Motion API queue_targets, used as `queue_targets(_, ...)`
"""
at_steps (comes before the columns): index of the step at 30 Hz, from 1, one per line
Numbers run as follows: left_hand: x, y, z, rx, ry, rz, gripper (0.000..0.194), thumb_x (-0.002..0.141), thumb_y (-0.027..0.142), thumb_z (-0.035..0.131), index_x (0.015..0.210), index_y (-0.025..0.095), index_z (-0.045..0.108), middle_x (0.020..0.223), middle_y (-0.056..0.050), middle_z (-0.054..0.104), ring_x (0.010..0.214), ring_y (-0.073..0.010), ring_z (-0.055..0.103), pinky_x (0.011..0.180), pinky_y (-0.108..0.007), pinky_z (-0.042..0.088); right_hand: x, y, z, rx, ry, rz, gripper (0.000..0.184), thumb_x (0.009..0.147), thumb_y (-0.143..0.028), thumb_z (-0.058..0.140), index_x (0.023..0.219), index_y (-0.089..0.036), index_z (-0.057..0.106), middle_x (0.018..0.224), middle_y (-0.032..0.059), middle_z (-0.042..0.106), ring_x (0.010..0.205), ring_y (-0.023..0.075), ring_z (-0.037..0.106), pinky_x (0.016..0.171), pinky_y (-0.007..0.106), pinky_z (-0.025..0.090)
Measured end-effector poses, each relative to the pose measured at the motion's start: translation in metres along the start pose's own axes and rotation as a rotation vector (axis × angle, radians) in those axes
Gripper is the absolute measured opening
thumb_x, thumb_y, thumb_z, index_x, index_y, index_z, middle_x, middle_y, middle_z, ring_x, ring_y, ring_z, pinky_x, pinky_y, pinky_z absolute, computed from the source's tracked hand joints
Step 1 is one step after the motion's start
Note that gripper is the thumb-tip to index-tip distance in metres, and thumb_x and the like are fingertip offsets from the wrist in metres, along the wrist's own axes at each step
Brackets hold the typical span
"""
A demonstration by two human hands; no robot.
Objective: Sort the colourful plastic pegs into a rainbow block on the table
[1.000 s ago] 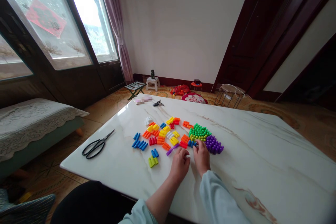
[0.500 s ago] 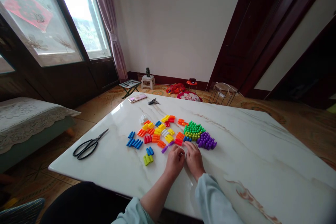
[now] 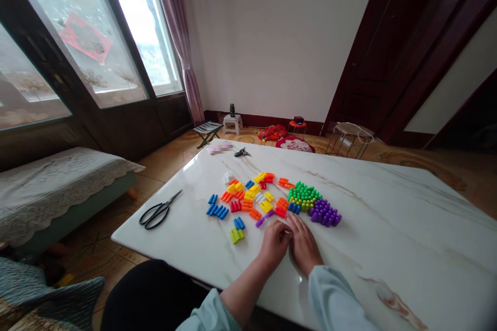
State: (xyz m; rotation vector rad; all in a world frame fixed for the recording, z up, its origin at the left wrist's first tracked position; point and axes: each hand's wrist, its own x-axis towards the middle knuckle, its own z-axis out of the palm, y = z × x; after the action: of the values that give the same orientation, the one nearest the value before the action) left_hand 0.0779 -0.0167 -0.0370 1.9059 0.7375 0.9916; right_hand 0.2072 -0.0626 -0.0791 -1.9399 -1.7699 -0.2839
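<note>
My left hand [image 3: 275,242] is closed, its fingers curled near the table top. Right beside it, my right hand [image 3: 305,244] touches it, fingers bent and held together. Whatever lies between the fingertips is hidden. Just beyond the hands are short purple plastic tubes [image 3: 260,222], orange and red tubes [image 3: 281,208] and dark blue ones [image 3: 294,208]. Rows of yellow tubes [image 3: 266,207] and other colours spread to the left. Right of them, green pieces [image 3: 304,191] and purple pieces [image 3: 325,213] stand packed in tight clusters.
Black-handled scissors [image 3: 160,211] lie on the left of the white marbled table [image 3: 373,207]. Keys [image 3: 242,152] and a pale phone-like object [image 3: 219,148] rest near the far edge. Beyond stand a folding stool [image 3: 207,130], a white stool [image 3: 232,124] and a wire-legged stool [image 3: 351,137].
The view has turned left, so everything sits further right in the picture. My hands have come closer together and now touch. The tubes on the table show no clear change.
</note>
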Motion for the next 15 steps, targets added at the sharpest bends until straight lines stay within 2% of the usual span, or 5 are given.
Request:
queue_targets(3, -0.006, 0.007, -0.036, 0.025, -0.037, 0.106, 0.023, 0.076, 0.007, 0.051, 0.089, 0.018, 0.067, 0.082, -0.004, 0.065, 0.073, -0.0137, 0.061, 0.069, -0.025, 0.051, 0.001, -0.002, -0.003, -0.03, 0.003, -0.002, 0.052, 0.084, -0.005, 0.033, 0.132, -0.01, 0.051, 0.139, 0.0114, 0.047, 0.13, 0.0217, 0.039, 0.109, 0.038, 0.034)
queue_targets(6, 0.0, 0.004, -0.098, 0.232, 0.182, 0.152, 0.02, 0.085, 0.015, 0.048, 0.091, 0.02, 0.066, 0.095, -0.006, 0.066, 0.092, -0.0186, 0.061, 0.085, -0.033, 0.049, 0.002, -0.006, -0.007, -0.028, 0.016, -0.013, 0.051, 0.085, -0.006, 0.032, 0.131, -0.011, 0.052, 0.137, 0.0119, 0.049, 0.128, 0.0219, 0.041, 0.108, 0.039, 0.036)
queue_targets(9, 0.015, -0.014, -0.162, 0.587, 0.336, -0.003, 0.023, 0.086, 0.025, 0.05, 0.102, 0.024, 0.066, 0.111, -0.007, 0.063, 0.109, -0.0243, 0.054, 0.098, -0.043, 0.041, 0.003, -0.008, -0.009, -0.011, 0.029, -0.015, 0.051, 0.085, -0.006, 0.033, 0.131, -0.012, 0.053, 0.136, 0.012, 0.05, 0.128, 0.0219, 0.042, 0.108, 0.04, 0.037)
queue_targets(12, 0.024, -0.04, -0.201, 0.838, 0.17, -0.259, 0.049, 0.078, 0.045, 0.062, 0.122, 0.025, 0.059, 0.131, -0.011, 0.052, 0.128, -0.0346, 0.037, 0.104, -0.05, 0.033, 0.003, -0.008, -0.01, -0.012, 0.034, -0.018, 0.05, 0.085, -0.006, 0.032, 0.13, -0.011, 0.053, 0.136, 0.0121, 0.05, 0.127, 0.0218, 0.042, 0.108, 0.04, 0.037)
queue_targets(15, 0.02, -0.063, -0.21, 0.917, -0.003, -0.297, 0.056, 0.08, 0.054, 0.057, 0.13, 0.029, 0.053, 0.136, -0.009, 0.048, 0.131, -0.034, 0.033, 0.106, -0.05, 0.029, 0.003, -0.008, -0.01, -0.014, 0.036, -0.023, 0.05, 0.085, -0.006, 0.032, 0.13, -0.011, 0.053, 0.136, 0.0116, 0.05, 0.127, 0.0214, 0.042, 0.107, 0.039, 0.038)
